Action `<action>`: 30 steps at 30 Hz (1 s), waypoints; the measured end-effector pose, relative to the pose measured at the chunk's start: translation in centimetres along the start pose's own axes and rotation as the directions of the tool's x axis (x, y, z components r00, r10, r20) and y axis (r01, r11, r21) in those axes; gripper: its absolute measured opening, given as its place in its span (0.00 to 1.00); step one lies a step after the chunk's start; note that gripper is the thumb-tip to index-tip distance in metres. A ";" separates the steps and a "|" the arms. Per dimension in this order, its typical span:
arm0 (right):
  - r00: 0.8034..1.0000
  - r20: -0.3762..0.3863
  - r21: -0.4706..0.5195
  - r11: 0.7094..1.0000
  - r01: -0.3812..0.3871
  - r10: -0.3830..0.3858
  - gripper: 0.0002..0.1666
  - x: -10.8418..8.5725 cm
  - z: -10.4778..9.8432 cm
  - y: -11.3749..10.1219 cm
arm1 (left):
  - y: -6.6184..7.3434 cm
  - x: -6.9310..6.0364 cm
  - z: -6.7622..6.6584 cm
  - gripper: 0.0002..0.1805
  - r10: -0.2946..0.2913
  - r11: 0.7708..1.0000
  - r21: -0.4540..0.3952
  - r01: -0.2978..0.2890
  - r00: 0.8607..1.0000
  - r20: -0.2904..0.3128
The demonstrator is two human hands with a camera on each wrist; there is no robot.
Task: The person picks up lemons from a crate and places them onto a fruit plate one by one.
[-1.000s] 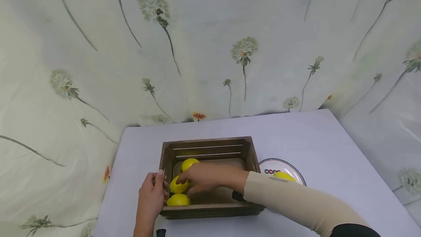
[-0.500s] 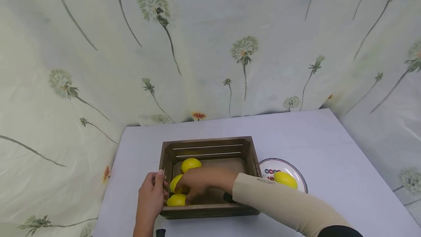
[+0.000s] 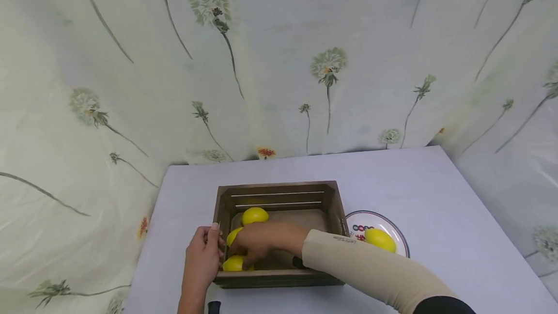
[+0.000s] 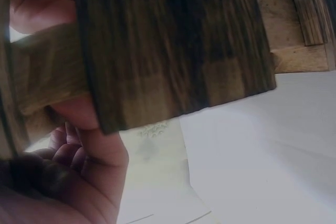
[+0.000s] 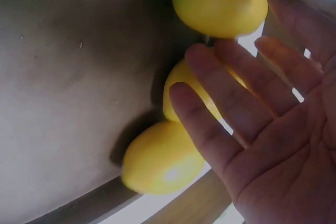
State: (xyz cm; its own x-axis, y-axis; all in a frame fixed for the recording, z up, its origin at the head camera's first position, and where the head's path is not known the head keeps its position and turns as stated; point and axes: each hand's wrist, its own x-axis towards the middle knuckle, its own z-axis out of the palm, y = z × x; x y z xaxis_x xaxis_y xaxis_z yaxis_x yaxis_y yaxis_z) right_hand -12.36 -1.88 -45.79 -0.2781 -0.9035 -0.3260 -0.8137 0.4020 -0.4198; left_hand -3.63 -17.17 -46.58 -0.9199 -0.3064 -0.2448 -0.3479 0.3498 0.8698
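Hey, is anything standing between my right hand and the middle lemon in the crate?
Nothing visible: your right hand overlaps the middle lemon in the right wrist view, though contact is unclear. The far lemon and the near lemon flank it.

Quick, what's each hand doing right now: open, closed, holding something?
Left hand: closed, gripping the wooden crate at its side.
Right hand: open, fingers spread over the lemons, gripping none.

The crate (image 3: 279, 281) is stained, streaky-grained wood; the lemons (image 3: 255, 215) inside look smooth and glossy. The plate (image 3: 367, 218) at right is glossy, the near sleeve (image 3: 362, 261) matt cloth, the desk (image 3: 405, 183) smooth and matt.
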 end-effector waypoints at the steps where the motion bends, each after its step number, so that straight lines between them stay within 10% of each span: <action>1: 1.000 0.011 -0.010 1.000 -0.004 0.004 0.21 0.2 0.2 0.0 | 0.0 0.0 0.0 0.28 0.000 1.000 0.000 0.000 1.000 -0.002; 30: 0.998 0.020 -0.072 0.995 -0.066 0.067 0.18 1.0 1.7 -0.1 | 0.2 -0.2 0.0 0.26 0.025 1.000 0.000 -0.025 0.999 -0.036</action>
State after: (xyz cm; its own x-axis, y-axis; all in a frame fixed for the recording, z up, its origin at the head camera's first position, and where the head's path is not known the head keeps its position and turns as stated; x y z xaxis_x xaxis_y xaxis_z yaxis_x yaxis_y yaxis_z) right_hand -11.70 -2.56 -47.56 -0.3222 -0.8713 -0.3703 -0.8283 0.4488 -0.3354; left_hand -3.55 -16.99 -46.34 -0.9212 -0.3292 -0.2073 -0.3249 0.3577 0.8755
